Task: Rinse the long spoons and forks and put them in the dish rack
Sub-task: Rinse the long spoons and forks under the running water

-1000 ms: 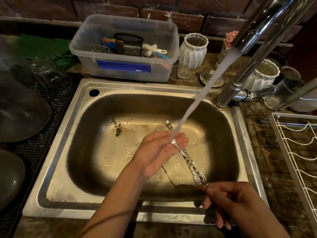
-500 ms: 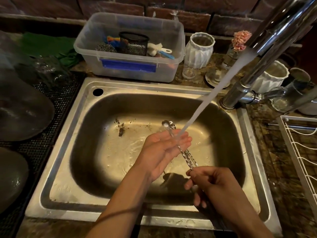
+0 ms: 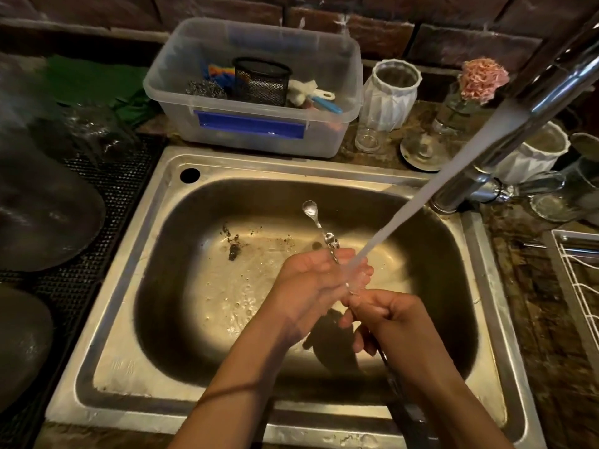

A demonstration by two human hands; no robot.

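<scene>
Rinsing over the sink [image 3: 155, 241]: both hands sit above the basin centre, touching each other under the water stream [image 3: 421, 196]. Left hand [image 3: 311, 286] is cupped loosely around the long spoons [image 3: 319, 226], palm up; 2 bowls stick out past its fingers toward the sink's back wall. Right hand [image 3: 385, 315] is clenched on the handle ends, nearer the sink's front rim. Dish rack [image 3: 577, 286] sits right of the sink. Plastic tub [image 3: 256, 92] stands behind the sink.
</scene>
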